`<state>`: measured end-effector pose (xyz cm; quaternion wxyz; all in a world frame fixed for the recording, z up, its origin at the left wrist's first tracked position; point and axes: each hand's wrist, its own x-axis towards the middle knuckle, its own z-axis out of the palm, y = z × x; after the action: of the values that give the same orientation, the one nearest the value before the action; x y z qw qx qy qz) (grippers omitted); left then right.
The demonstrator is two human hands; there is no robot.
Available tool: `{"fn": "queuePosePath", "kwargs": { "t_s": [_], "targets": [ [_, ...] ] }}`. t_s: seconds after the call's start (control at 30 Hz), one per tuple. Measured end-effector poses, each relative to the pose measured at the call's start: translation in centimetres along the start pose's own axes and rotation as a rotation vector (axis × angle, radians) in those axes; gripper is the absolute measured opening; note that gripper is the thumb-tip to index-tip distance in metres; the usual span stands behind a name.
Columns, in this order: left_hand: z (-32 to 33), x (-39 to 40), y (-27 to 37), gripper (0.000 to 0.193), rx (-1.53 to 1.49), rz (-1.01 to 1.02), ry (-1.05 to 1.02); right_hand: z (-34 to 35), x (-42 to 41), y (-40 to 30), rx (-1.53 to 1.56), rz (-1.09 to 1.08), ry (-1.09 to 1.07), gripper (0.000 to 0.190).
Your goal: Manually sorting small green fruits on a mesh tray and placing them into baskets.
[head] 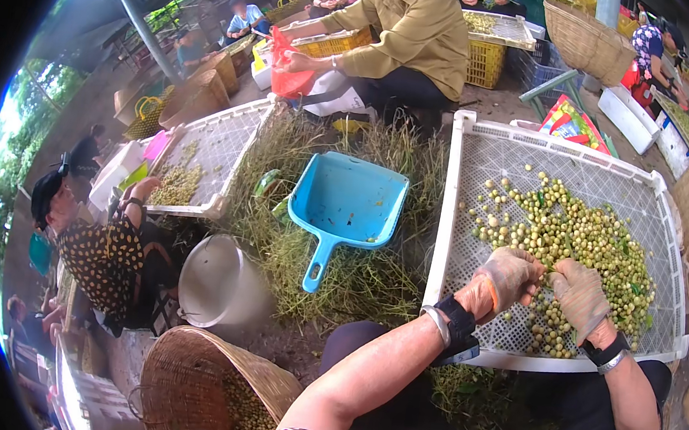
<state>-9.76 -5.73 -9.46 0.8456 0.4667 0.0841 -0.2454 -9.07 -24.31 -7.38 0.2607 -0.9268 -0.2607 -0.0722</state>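
Both my hands wear thin, worn gloves and meet over a white plastic mesh tray (610, 158) in front of me. My left hand (506, 281) has its fingers curled, the tips close to those of my right hand (582, 297). Whether a small fruit or stem is pinched between them is too small to tell. Round yellow-green fruits (600, 243) lie beneath and around the hands, heaped towards the tray's right side, with a few green leaves among them. Dark bands and metal bracelets circle both wrists.
A blue dustpan (349, 200) rests on heaped stripped stems (369, 285) left of the tray. Nearby stand a pale bucket (221, 284) and a woven basket (189, 379) holding fruits. A co-worker opposite handles a red plastic bag (289, 72). Another sits by a second tray (228, 137).
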Motion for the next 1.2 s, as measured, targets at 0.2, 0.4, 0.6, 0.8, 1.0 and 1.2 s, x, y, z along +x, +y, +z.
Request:
{"fn": "queuePosePath", "kwargs": {
  "t_s": [0.2, 0.4, 0.6, 0.8, 1.0, 1.2],
  "targets": [
    [-0.2, 0.9, -0.7, 0.008, -0.226, 0.011, -0.083, -0.8, 0.5, -0.7, 0.422, 0.445, -0.175, 0.013],
    [-0.7, 0.4, -0.5, 0.013, -0.204, -0.005, -0.247, -0.3, 0.6, 1.4, 0.138, 0.153, -0.09, 0.012],
    [-0.3, -0.1, -0.3, 0.018, -0.09, -0.09, -0.185, 1.1, -0.2, 4.3, -0.118, 0.012, -0.055, 0.014],
    [-0.7, -1.2, 1.2, 0.012, -0.127, -0.124, -0.235, -0.7, 0.4, 5.3, -0.133, 0.287, -0.078, 0.021],
    [-0.4, -0.6, 0.8, 0.06, 0.912, 0.035, 0.073, -1.6, -0.2, 4.0, 0.363, 0.524, -0.218, 0.024],
    [0.6, 0.3, -0.2, 0.055, 0.516, 0.222, -0.021, -1.3, -0.4, 1.1, 0.335, 0.384, -0.24, 0.023]
  ]
}}
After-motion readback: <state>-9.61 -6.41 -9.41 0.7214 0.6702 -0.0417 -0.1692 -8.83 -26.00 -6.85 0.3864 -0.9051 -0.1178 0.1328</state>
